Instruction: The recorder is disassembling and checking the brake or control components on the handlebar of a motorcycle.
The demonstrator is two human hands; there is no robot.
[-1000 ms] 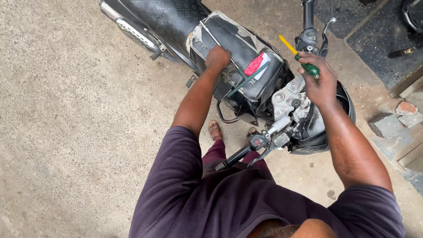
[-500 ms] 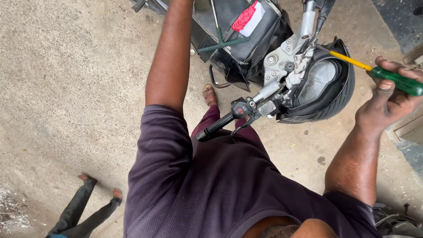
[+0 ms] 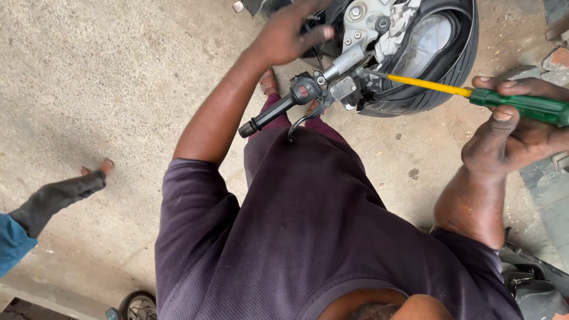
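Gripping screwdriver (image 3: 521,105): right hand (image 3: 515,133) | left hand (image 3: 290,32): above handlebar (image 3: 278,111)

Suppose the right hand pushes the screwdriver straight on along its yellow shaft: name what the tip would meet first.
The right hand aims the screwdriver at the handlebar clamp area beside the headlight; depth is uncertain.

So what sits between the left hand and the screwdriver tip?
In the head view, the handlebar clamp parts: a silver bar end and a small grey reservoir block lie between the left hand and the screwdriver tip, which the right hand holds.
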